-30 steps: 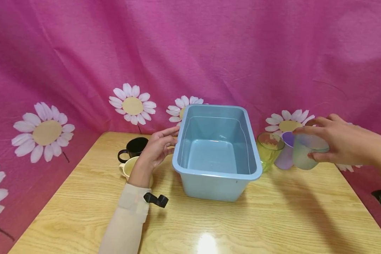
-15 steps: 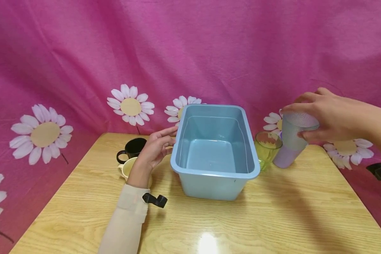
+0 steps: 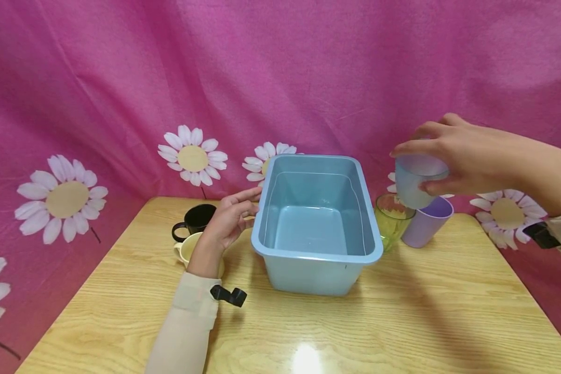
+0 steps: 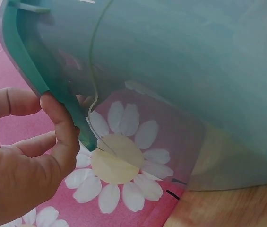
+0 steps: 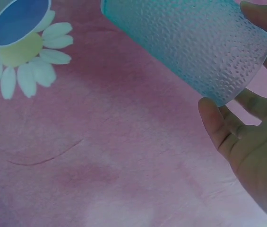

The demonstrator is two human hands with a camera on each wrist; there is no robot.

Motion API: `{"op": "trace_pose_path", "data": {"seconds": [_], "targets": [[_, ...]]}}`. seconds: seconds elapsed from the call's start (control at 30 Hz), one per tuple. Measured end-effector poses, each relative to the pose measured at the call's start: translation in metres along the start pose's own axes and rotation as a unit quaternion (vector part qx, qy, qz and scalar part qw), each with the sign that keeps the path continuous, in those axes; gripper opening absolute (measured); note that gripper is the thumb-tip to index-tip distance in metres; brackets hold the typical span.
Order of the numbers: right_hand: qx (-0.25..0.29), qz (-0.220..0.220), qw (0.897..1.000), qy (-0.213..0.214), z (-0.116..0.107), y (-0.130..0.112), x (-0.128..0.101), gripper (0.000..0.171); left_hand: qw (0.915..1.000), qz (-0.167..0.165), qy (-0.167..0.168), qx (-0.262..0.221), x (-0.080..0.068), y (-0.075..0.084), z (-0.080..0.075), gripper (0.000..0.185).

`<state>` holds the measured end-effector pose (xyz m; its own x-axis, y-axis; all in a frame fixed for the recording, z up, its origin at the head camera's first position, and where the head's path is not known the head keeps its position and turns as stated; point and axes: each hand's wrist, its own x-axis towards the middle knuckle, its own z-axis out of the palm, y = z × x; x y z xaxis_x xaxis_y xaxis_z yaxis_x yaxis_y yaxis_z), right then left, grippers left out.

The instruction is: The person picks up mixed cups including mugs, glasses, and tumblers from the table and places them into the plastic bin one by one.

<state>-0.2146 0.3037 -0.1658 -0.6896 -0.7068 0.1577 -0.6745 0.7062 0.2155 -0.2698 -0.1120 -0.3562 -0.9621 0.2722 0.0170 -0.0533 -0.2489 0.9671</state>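
1. Right hand (image 3: 467, 158): the fingers (image 5: 218, 125) curl round the rim end of a frosted pale-blue cup (image 3: 416, 182), thumb on the near side and the rest on the far side. Held from above this way, the cup hangs clear of the table, its base pointing down.
2. The dimpled wall of the cup (image 5: 190, 45) shows in the right wrist view; the grip appears to sit only on the upper band, which leaves the body free.
3. Directly below these fingers stands a purple cup (image 3: 425, 222), upright on the table; just to its inner side is a yellow-green glass (image 3: 392, 218).
4. Left hand (image 3: 229, 218): the fingers (image 4: 60, 127) are loosely extended, their tips against the outer rim of the blue tub (image 3: 315, 254); judged to be steadying it.
5. The tub lies between the two hands, open side up, nothing visible inside.
6. Behind the left palm stand a black mug (image 3: 196, 218) and a cream mug (image 3: 187, 249), close together.
7. All of these rest on a wooden table (image 3: 402, 322) before a pink daisy-print cloth (image 3: 121, 78).
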Motion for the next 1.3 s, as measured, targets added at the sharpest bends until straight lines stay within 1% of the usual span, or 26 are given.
{"op": "trace_pose_path", "data": {"seconds": [0.17,0.37,0.5,0.73,0.83,1.07,1.3], "targets": [[0.002,-0.014,1.000,0.005,-0.004,-0.007,0.010,0.069,1.0000,0.001,0.002,0.000,0.000,-0.001,-0.001,0.054],[0.015,-0.010,1.000,-0.001,-0.005,-0.017,0.020,0.068,1.0000,0.001,0.003,0.001,0.000,-0.002,-0.001,0.055],[0.024,-0.016,1.000,-0.002,-0.004,-0.022,0.025,0.068,1.0000,-0.002,0.005,0.003,0.000,-0.001,-0.001,0.054],[0.034,-0.038,0.999,0.005,0.003,-0.030,0.035,0.070,1.0000,-0.003,0.003,0.005,-0.001,0.000,-0.001,0.054],[0.034,-0.041,0.999,0.009,0.005,-0.034,0.038,0.070,1.0000,-0.005,0.003,0.005,0.000,-0.001,-0.001,0.054],[0.038,-0.055,0.997,0.025,0.013,-0.039,0.044,0.066,0.9999,-0.006,0.006,0.006,0.000,-0.001,-0.001,0.054],[0.052,-0.055,0.997,0.030,0.023,-0.046,0.052,0.065,1.0000,-0.003,0.005,0.006,0.000,0.000,0.000,0.054]]}}
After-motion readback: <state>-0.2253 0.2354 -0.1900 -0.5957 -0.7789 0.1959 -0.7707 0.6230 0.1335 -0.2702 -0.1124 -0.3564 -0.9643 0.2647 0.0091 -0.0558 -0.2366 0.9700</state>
